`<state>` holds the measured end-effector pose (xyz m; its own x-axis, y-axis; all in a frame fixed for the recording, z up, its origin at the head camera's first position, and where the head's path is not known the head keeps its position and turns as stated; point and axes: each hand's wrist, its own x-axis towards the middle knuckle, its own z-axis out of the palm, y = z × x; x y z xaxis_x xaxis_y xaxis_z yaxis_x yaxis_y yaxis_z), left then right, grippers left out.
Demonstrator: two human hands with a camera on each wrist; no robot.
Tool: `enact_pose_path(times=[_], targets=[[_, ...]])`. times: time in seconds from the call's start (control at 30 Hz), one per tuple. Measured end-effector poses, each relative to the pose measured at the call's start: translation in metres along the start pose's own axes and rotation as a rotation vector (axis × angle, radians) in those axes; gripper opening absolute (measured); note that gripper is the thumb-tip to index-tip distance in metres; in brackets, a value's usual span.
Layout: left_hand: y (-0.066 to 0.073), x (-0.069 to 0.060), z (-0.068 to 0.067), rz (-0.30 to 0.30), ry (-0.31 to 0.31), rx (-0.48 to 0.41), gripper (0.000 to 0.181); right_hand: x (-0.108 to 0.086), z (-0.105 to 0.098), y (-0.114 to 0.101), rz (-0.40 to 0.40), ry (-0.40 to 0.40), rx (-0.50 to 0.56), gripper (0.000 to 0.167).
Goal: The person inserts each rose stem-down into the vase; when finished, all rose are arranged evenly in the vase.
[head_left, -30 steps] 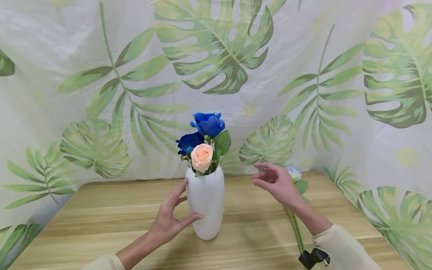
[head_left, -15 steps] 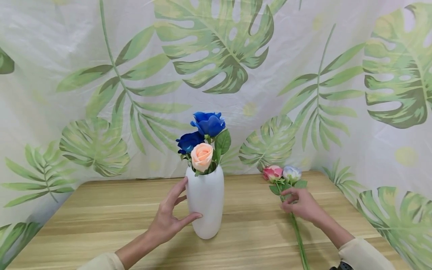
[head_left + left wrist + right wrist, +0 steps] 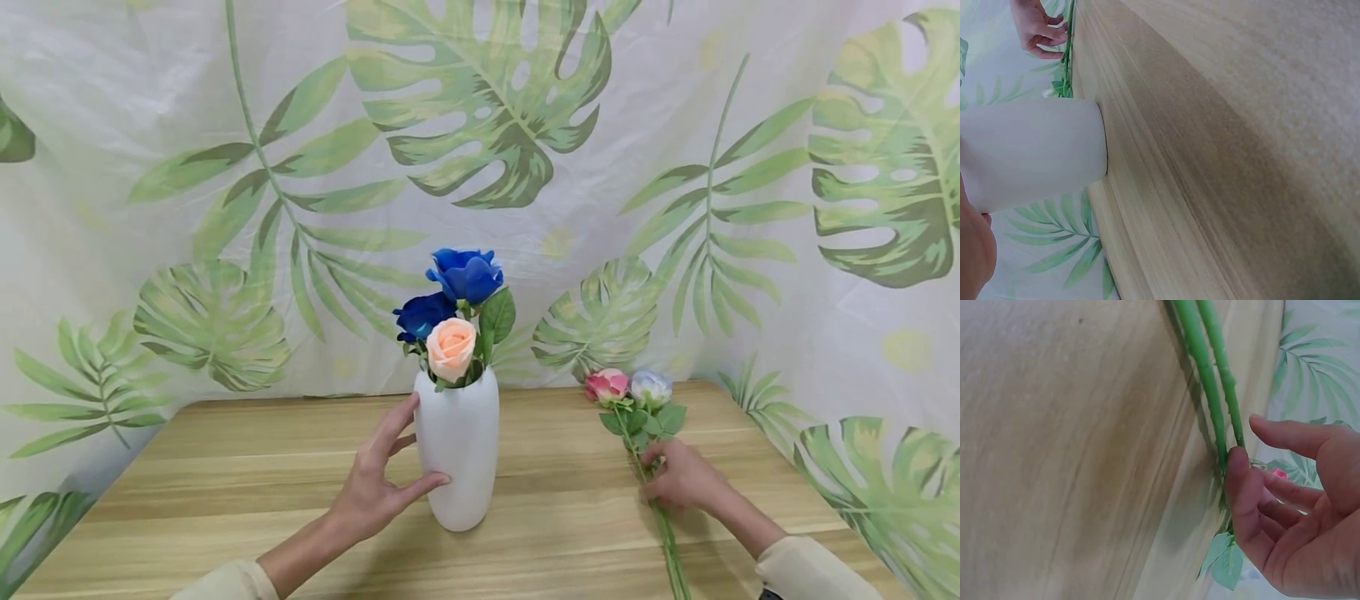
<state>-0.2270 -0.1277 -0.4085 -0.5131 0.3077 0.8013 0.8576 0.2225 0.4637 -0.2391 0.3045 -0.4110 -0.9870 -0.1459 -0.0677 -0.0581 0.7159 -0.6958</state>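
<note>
At the fingertips of the right hand (image 3: pixel 680 475), its thumb standing off loosely curled fingers, lie two thin green plastic-looking stems (image 3: pixel 1207 381); pinching one alone, below the crowded green leaves (image 3: pixel 669 419), should avoid dragging both. Beyond those fingers rest a ruffled pink flower (image 3: pixel 607 385) and a pale-blue flower (image 3: pixel 651 388). Well to its left, the left hand (image 3: pixel 372 487) grips a tall white vase (image 3: pixel 461 450) of blue roses (image 3: pixel 467 277) and one peach rose (image 3: pixel 451 350).

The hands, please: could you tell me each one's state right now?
Left hand: holding the white vase.
Right hand: open at the green stems, not gripping them.
</note>
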Motion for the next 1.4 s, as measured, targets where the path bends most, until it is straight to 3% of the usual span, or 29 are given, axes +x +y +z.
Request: enact_pose_path(times=[0.33,0.63,1.0,1.4], targets=[[-0.001,-0.001,0.001,0.005,-0.004,0.004,0.109,-0.002,0.007,-0.003,0.000,-0.027,0.012,0.051],[-0.001,0.000,0.000,0.026,-0.001,0.017,0.108,-0.008,0.000,-0.008,0.017,-0.132,0.271,0.052],[0.000,0.001,0.000,0.029,0.000,0.016,0.105,-0.006,-0.006,-0.008,-0.003,-0.190,0.420,0.051],[0.001,0.000,-0.001,0.003,-0.002,0.016,0.109,-0.011,-0.011,-0.018,-0.046,-0.192,0.424,0.056]])
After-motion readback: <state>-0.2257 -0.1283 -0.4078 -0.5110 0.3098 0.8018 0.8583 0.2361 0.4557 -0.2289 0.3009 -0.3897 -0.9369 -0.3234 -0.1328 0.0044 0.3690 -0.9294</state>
